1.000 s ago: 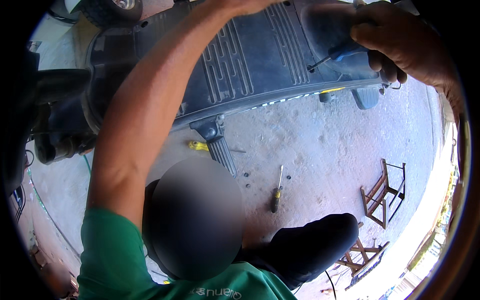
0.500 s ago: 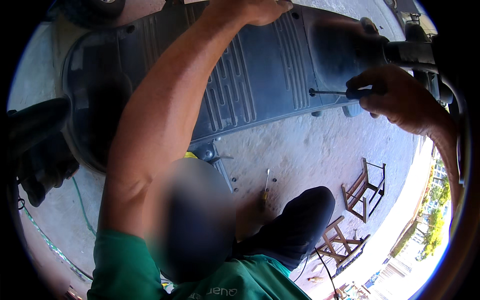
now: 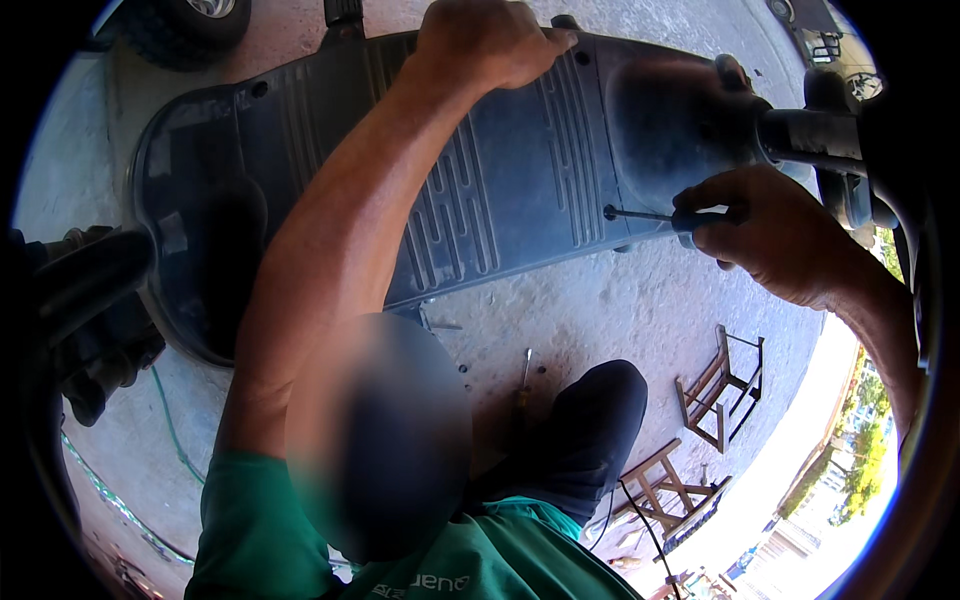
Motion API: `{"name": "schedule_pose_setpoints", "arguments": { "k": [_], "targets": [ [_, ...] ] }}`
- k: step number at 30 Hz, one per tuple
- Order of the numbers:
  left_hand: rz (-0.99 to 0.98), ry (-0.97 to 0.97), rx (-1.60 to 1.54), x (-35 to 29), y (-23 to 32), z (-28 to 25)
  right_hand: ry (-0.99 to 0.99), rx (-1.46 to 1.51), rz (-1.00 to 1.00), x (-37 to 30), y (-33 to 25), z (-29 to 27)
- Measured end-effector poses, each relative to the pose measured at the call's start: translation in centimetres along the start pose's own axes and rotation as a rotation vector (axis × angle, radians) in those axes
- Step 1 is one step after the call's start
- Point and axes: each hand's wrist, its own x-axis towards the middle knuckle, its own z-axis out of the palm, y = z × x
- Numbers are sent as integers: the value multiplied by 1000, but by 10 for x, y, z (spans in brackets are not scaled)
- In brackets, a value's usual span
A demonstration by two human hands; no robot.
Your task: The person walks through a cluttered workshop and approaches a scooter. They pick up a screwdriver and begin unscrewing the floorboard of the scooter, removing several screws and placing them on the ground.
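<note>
The right hand (image 3: 770, 235), at the right of the frame, has its fingers wrapped round the dark handle of a screwdriver (image 3: 688, 222), whose thin shaft points left, nearly level. Its tip meets a dark round recess (image 3: 609, 212) right of centre, near the lower edge of a scooter's dark grey ribbed floor panel (image 3: 520, 180) and just left of a seam (how deep the tip sits is hidden). That panel spans the upper part of the frame, bending with the lens. The left hand (image 3: 482, 42) lies over its upper edge at top centre, thumb pointing right; the other fingers are mostly hidden, so I cannot tell whether they grip anything. Below the panel, near the centre of the frame, a second screwdriver (image 3: 526, 372) lies on the concrete floor (image 3: 590, 310), shaft upward, with a small dark round piece (image 3: 542, 369) just beside it. A brown and black frame (image 3: 721, 428) stands at lower right, and a knobbly tyre (image 3: 175, 40) fills part of the upper left corner.
</note>
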Motion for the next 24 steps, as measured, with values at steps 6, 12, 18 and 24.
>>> {"name": "schedule_pose_setpoints", "arguments": {
  "k": [6, 12, 18, 24],
  "targets": [
    [-31, -90, 20, 2, 8, -9, 213, -375, -505, 2, 31, 20],
    [-17, -99, -35, -5, 4, -19, 403, -1026, -957, 13, 32, 13],
    [-59, -36, -50, -10, 8, -20, 383, -319, -705, 8, 47, 34],
    [-80, -69, -53, -11, 7, -28, -137, 666, 218, 6, 29, 5]
  ]
}}
